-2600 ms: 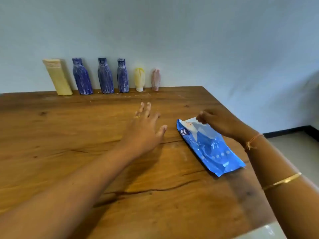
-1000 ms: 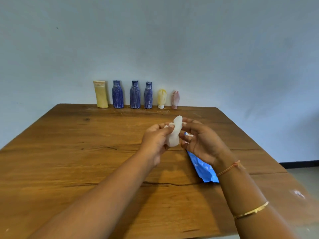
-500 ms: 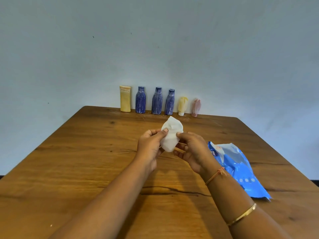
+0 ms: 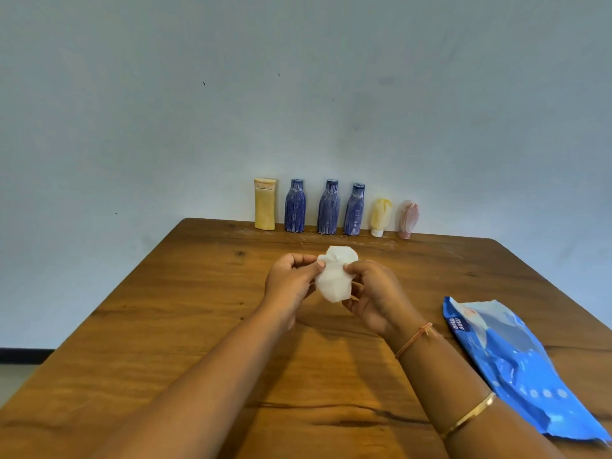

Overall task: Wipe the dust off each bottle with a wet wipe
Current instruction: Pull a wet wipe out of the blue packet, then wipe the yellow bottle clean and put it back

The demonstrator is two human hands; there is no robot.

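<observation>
Spread wider than before, wet wipe (image 4: 335,276) hangs pinched between left hand (image 4: 289,284) and right hand (image 4: 374,294); upright bottles (image 4: 328,207) stand straight ahead.

Left hand (image 4: 291,283) and right hand (image 4: 376,294) now pinch a wet wipe (image 4: 333,278)

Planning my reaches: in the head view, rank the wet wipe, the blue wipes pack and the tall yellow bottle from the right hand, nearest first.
1. wet wipe, pinched by the right hand.
2. blue wipes pack, lying to its right.
3. tall yellow bottle, far edge, row's left end.
</observation>
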